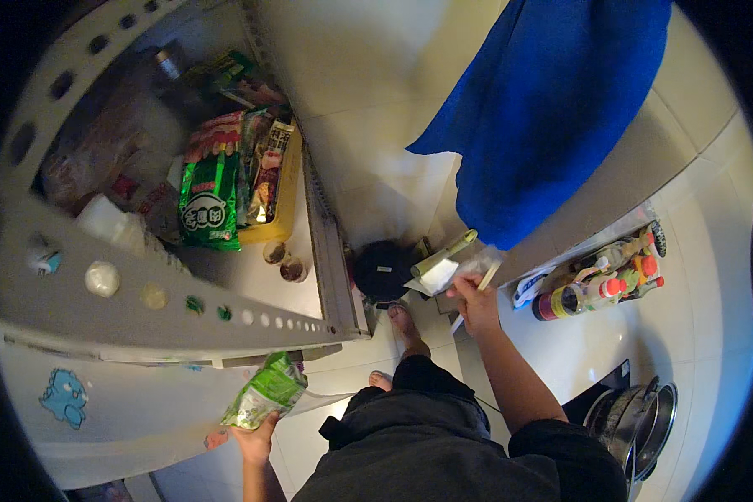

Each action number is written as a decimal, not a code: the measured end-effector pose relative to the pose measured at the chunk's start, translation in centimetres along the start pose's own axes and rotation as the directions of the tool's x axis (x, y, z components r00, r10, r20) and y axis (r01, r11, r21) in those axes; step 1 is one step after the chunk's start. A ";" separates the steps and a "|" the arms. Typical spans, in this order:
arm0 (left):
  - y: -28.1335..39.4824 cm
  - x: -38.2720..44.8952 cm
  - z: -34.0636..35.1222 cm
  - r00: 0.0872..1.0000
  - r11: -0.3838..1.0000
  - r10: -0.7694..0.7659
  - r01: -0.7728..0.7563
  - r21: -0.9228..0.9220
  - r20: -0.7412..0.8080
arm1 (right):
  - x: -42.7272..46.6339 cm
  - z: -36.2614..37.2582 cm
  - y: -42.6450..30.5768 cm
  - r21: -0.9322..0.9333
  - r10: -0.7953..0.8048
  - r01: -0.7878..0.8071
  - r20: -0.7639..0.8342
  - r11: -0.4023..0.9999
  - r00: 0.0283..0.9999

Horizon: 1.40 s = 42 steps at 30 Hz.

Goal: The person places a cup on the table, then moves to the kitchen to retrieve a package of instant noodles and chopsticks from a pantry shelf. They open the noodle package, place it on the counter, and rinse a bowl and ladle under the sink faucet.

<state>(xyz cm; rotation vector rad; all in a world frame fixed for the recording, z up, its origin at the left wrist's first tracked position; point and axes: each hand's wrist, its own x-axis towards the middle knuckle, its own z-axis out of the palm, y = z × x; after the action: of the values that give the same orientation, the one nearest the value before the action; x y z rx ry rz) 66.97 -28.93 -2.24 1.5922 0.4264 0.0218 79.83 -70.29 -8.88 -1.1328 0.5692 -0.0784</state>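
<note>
My left hand (pixel 258 439) grips a crumpled green and white plastic packet (pixel 270 389) low at the left, beside a white curtain with a printed blue dinosaur (pixel 66 398). Out in front, right of centre, my right hand (pixel 475 304) is closed around a short pale stick or handle (pixel 489 276); what it belongs to cannot be told. Clear, thin plastic (pixel 477 260) and a white piece (pixel 439 277) show just beyond my fingers, close to a rolled yellow-green item (pixel 445 253). Whether my right hand holds these too is unclear.
At the left, a perforated metal shelf (pixel 226 295) holds a yellow bin (pixel 287 219), a green snack packet (pixel 210 204) and small jars (pixel 293 268). A blue cloth (pixel 539 125) hangs ahead. Bottles (pixel 577 298) and a metal pot (pixel 630 420) stand on the right counter. A black round object (pixel 383 270) is on the floor.
</note>
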 end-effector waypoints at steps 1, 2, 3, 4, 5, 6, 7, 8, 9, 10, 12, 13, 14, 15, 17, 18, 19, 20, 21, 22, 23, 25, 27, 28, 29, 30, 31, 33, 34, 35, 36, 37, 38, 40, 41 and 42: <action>-0.2 0.0 0.2 0.999 1.000 0.006 -0.006 0.000 -0.046 | 0.5 -1.1 1.3 -0.050 0.032 -0.034 -0.031 0.998 0.999; -0.5 0.0 0.4 0.996 1.000 0.013 -0.014 0.000 -0.091 | 1.2 -2.1 2.9 -0.092 0.027 -0.032 -0.059 0.995 0.998; -0.9 -0.1 0.4 0.992 1.000 0.011 -0.008 0.020 -0.125 | 1.5 -2.9 4.1 -0.145 0.023 -0.030 -0.048 0.989 0.999; -1.4 0.0 0.2 0.988 0.999 0.011 -0.005 0.039 -0.155 | 1.7 -3.5 5.1 -0.196 0.017 -0.024 -0.038 0.980 0.999; -1.8 0.2 0.2 0.983 0.998 0.013 -0.002 0.058 -0.184 | 2.1 -4.3 6.2 -0.246 0.011 -0.017 -0.028 0.969 1.000; -1.6 0.2 0.8 0.973 0.998 0.035 -0.020 0.067 -0.227 | 3.0 -5.3 7.9 -0.366 0.052 -0.082 -0.093 0.927 0.994; -2.1 0.1 0.7 0.966 0.998 0.047 -0.035 0.051 -0.255 | 3.2 -5.5 8.6 -0.350 0.049 -0.065 -0.054 0.935 0.997; -3.2 -0.2 0.2 0.957 0.998 0.058 -0.050 0.035 -0.283 | 3.5 -5.7 9.1 -0.332 0.044 -0.047 -0.016 0.942 0.999; -4.2 -0.6 -0.4 0.947 0.997 0.071 -0.069 0.019 -0.312 | 3.8 -5.7 9.7 -0.313 0.037 -0.028 0.024 0.949 0.999; -5.0 -1.2 -1.4 0.942 0.998 0.068 -0.062 0.029 -0.328 | 4.5 -6.2 11.0 -0.321 0.090 -0.082 0.008 0.943 0.996; -6.4 -2.3 -3.4 0.931 0.998 0.060 -0.047 0.044 -0.360 | 5.8 -7.0 13.1 -0.336 0.079 -0.068 0.021 0.939 0.997; -6.3 -2.9 -3.6 0.939 0.996 0.026 0.006 0.092 -0.342 | 6.4 -7.7 14.4 -0.347 0.074 -0.061 0.024 0.936 0.997; -5.9 -3.9 -3.9 0.945 0.988 -0.011 0.060 0.140 -0.327 | 7.1 -8.2 15.9 -0.398 0.073 -0.046 0.052 0.916 0.996; -5.2 -4.7 -3.8 0.948 0.976 -0.047 0.111 0.186 -0.316 | 7.9 -8.8 17.5 -0.449 0.073 -0.028 0.083 0.893 0.994; -4.1 -6.3 -3.4 0.959 0.869 -0.101 0.214 0.446 -0.265 | 9.0 -8.6 18.5 -0.527 0.110 -0.027 0.127 0.850 0.986; 0.0 -6.0 0.4 0.974 0.759 -0.112 0.211 0.616 -0.195 | 9.0 -7.5 17.6 -0.557 0.147 -0.046 0.137 0.829 0.980; -1.5 -7.0 0.3 0.920 0.890 -0.147 0.283 0.357 -0.363 | 9.3 -6.6 17.4 -0.581 0.184 -0.068 0.144 0.811 0.972; -2.1 -7.7 -0.5 0.938 0.834 -0.148 0.289 0.469 -0.314 | 9.6 -6.2 18.0 -0.639 0.219 -0.068 0.161 0.766 0.962; -2.4 -8.1 -1.0 0.954 0.769 -0.151 0.279 0.575 -0.260 | 10.0 -5.9 18.6 -0.693 0.248 -0.061 0.175 0.719 0.953; -6.7 -11.4 -6.2 0.900 0.866 -0.369 0.423 0.265 -0.230 | 10.2 -5.6 19.1 -0.738 0.279 -0.055 0.184 0.672 0.942; -11.0 -14.2 -11.0 0.824 0.834 -0.552 0.548 -0.070 -0.128 | 10.6 -5.8 20.8 -0.762 0.184 0.077 0.252 0.643 0.950; -10.4 -14.0 -8.1 0.885 0.890 -0.385 0.431 0.146 -0.264 | 12.3 -6.5 25.1 -0.797 0.091 0.218 0.322 0.563 0.942; -8.7 -11.2 -4.7 0.860 0.826 -0.409 0.491 0.276 -0.306 | 14.1 -6.5 28.6 -0.833 0.117 0.237 0.336 0.500 0.935; -7.9 -9.5 -3.7 0.859 0.807 -0.415 0.499 0.316 -0.298 | 15.5 -7.8 33.2 -0.734 -0.010 0.321 0.393 0.599 0.919; -7.8 -8.8 -2.9 0.852 0.790 -0.425 0.514 0.333 -0.307 | 16.4 -7.1 34.2 -0.777 -0.054 0.385 0.415 0.498 0.908; -7.6 -8.3 -2.3 0.844 0.776 -0.435 0.528 0.346 -0.314 | 17.2 -6.3 34.9 -0.811 -0.100 0.439 0.436 0.387 0.894; -7.7 -7.8 -1.9 0.838 0.763 -0.443 0.539 0.358 -0.317 | 18.4 -5.6 34.9 -0.794 -0.151 0.471 0.450 0.384 0.880; -7.6 -6.8 -1.2 0.833 0.746 -0.454 0.550 0.375 -0.317 | 20.3 -4.5 35.6 -0.763 -0.253 0.526 0.462 0.376 0.850; -7.6 -6.0 -0.9 0.833 0.740 -0.457 0.551 0.386 -0.312 | 21.4 -4.7 36.8 -0.826 -0.211 0.482 0.436 0.292 0.875; -7.7 -5.2 -0.6 0.834 0.734 -0.461 0.551 0.397 -0.303 | 22.3 -4.9 37.6 -0.822 -0.067 0.331 0.341 0.464 0.938; -7.9 -4.6 -0.4 0.834 0.728 -0.464 0.551 0.407 -0.298 | 23.7 -4.6 38.1 -0.785 0.098 0.150 0.259 0.601 0.961; -7.9 -4.0 -0.3 0.837 0.723 -0.466 0.547 0.421 -0.287 | 25.1 -4.3 38.2 -0.720 0.269 -0.052 0.190 0.692 0.944; -8.2 -4.5 -0.1 0.830 0.722 -0.469 0.557 0.410 -0.303 | 25.3 -2.4 35.9 -0.651 0.391 -0.166 0.217 0.741 0.894; -7.9 -4.1 0.3 0.835 0.721 -0.466 0.550 0.421 -0.293 | 24.9 -1.8 35.5 -0.733 0.314 -0.099 0.162 0.673 0.936; -7.9 -4.1 0.5 0.839 0.724 -0.463 0.544 0.424 -0.286 | 24.1 -2.1 35.6 -0.760 0.258 -0.021 0.194 0.650 0.947; -7.8 -4.2 0.5 0.844 0.727 -0.461 0.537 0.429 -0.274 | 23.2 -2.6 35.6 -0.784 0.201 0.052 0.222 0.619 0.954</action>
<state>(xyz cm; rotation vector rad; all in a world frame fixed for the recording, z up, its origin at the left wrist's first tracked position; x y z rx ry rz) 61.19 -30.57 -8.83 1.9304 1.0435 -0.4207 90.59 -64.75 -49.75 -1.9471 0.3751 0.4635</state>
